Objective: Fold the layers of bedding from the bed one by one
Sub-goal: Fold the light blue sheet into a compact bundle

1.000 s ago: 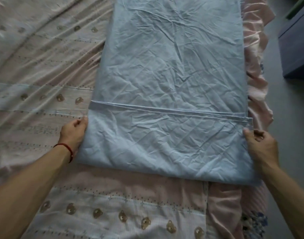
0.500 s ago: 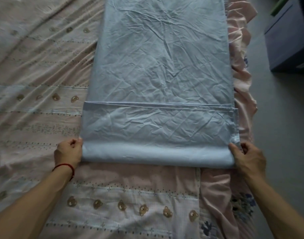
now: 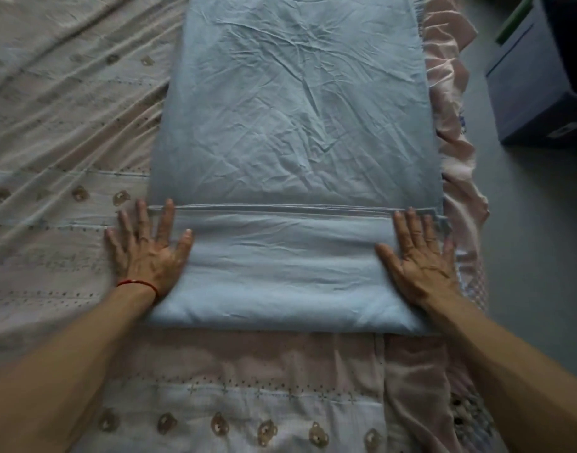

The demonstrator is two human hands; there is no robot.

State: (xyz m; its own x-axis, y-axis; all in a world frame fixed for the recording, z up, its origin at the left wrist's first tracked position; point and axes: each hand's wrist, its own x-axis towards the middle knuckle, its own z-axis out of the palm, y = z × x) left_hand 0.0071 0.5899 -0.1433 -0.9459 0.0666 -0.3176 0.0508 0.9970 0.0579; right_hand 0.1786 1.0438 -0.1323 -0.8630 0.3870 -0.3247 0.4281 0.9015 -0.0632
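Head view: left hand and right hand spread flat, pressing opposite ends of folded blue sheet; unfolded length runs away from both.

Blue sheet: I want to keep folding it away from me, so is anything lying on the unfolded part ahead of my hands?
Nothing visible does. Left hand and right hand press flat on the folded band, and the blue sheet beyond it lies bare.

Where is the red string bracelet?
In the head view, the red string bracelet sits on the left wrist, low on the left, just behind the left hand pressing the blue sheet's folded end.
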